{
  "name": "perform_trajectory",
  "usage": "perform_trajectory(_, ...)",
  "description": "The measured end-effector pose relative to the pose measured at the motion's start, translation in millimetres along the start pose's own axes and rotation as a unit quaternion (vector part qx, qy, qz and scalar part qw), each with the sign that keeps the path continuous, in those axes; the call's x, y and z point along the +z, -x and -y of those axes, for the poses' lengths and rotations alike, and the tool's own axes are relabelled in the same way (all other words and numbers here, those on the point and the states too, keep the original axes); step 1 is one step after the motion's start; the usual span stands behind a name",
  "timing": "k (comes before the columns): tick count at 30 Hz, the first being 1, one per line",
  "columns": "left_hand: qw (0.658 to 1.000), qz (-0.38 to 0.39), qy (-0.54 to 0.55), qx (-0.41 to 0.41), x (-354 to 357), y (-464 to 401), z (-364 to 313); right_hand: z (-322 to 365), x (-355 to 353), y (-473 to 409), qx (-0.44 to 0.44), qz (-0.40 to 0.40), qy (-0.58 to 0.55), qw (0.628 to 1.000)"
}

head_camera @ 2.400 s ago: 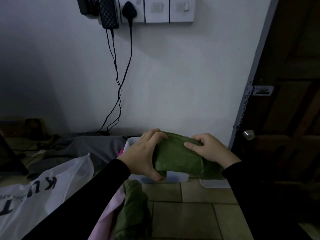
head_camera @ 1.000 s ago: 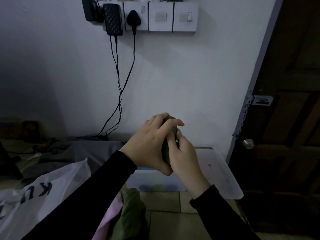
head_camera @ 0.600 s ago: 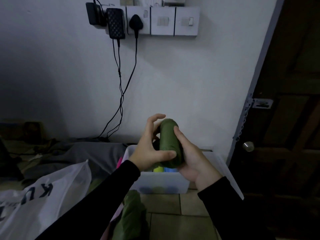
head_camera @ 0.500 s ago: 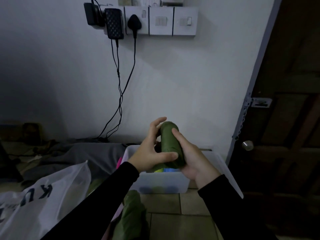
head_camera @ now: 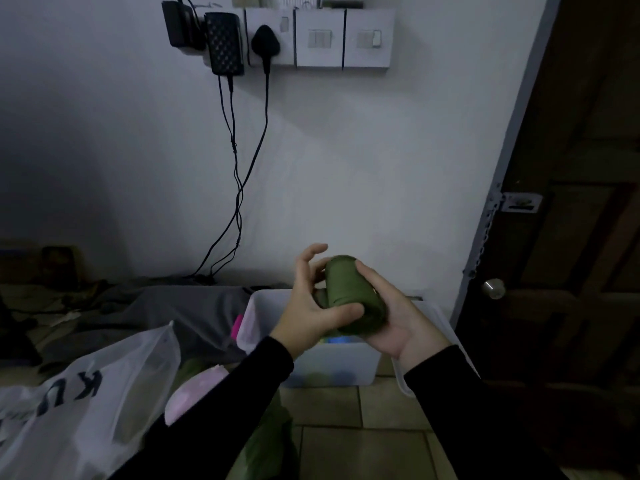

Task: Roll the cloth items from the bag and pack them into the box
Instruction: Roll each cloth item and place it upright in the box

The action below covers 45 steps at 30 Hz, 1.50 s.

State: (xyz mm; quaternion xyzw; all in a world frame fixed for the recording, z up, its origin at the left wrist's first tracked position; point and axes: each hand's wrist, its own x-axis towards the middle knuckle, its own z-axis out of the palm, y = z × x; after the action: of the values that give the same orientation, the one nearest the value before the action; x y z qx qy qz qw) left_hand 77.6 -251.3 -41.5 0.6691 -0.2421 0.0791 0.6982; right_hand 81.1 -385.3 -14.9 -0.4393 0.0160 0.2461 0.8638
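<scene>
Both hands, left hand (head_camera: 313,315) and right hand (head_camera: 398,320), grip a rolled olive-green cloth (head_camera: 353,294) above the white plastic box (head_camera: 332,363); loosening could unroll it.

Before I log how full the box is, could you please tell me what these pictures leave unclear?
Head view only:
- Inside of the box: mostly hidden by the left hand, right hand and green roll; the count is unclear.
- Bag: cut off by the left edge, its print only partly readable.
- Cloth near the bottom edge: dim, partly behind the sleeves.
</scene>
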Motion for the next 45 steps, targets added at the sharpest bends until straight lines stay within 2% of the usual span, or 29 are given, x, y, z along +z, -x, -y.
perform_trajectory(2, 0.998, -0.021, 0.06, -0.023, 5.8, 4.8, 11.5, -2.5, -2.3, -2.8, 0.007, -0.011, -0.008, 1.0)
perform_trajectory(7, 0.992, 0.06, 0.009, -0.111, -4.3, 0.4, 10.8, -9.0, -14.7, -12.9, -0.019, -0.08, 0.025, 0.996)
perform_trajectory(10, 0.979, -0.009, -0.07, -0.193, -5.2, -10.1, 1.6, -9.4, -20.9, -20.3, -0.092, -0.155, 0.074, 0.981)
perform_trajectory(11, 0.971, -0.015, -0.082, -0.223, -4.7, -13.7, -0.8, -10.2, -21.7, -22.1, -0.118, -0.168, 0.081, 0.975)
perform_trajectory(13, 0.962, 0.02, -0.078, -0.262, -1.8, -19.6, -3.5, -14.0, -25.2, -26.6, -0.161, -0.19, 0.105, 0.963)
perform_trajectory(15, 0.961, 0.049, -0.086, -0.256, 5.1, -21.2, -8.2, -18.8, -27.7, -30.2, -0.175, -0.209, 0.135, 0.953)
perform_trajectory(19, 0.95, 0.054, -0.231, -0.203, 10.9, -24.5, -7.1, -21.7, -32.7, -40.2, -0.155, -0.192, 0.071, 0.966)
perform_trajectory(24, 0.925, 0.088, -0.335, -0.156, 7.2, -27.6, 9.2, -18.3, -48.7, -56.0, -0.13, -0.192, 0.076, 0.97)
perform_trajectory(27, 0.928, 0.08, -0.32, -0.176, 7.9, -36.0, 19.6, -15.4, -56.0, -64.8, -0.105, -0.172, 0.072, 0.977)
perform_trajectory(31, 0.946, 0.082, -0.141, -0.279, -3.8, -48.5, 23.4, 1.8, -72.0, -70.2, -0.082, -0.151, 0.147, 0.974)
perform_trajectory(33, 0.944, 0.064, -0.063, -0.316, -11.0, -53.1, 27.4, 9.5, -83.6, -74.4, -0.102, -0.196, 0.241, 0.945)
perform_trajectory(36, 0.93, 0.029, -0.068, -0.36, -18.3, -61.4, 41.0, 10.6, -103.2, -81.6, -0.16, -0.269, 0.379, 0.871)
perform_trajectory(40, 0.898, 0.023, -0.145, -0.415, -11.5, -63.6, 60.9, -7.0, -115.1, -89.8, -0.12, -0.239, 0.515, 0.814)
perform_trajectory(42, 0.878, 0.031, -0.186, -0.44, -2.7, -64.7, 70.3, -16.9, -115.4, -94.0, -0.102, -0.236, 0.546, 0.797)
perform_trajectory(45, 0.859, 0.061, -0.254, -0.439, 15.5, -70.5, 80.2, -24.2, -116.0, -94.0, -0.103, -0.253, 0.544, 0.793)
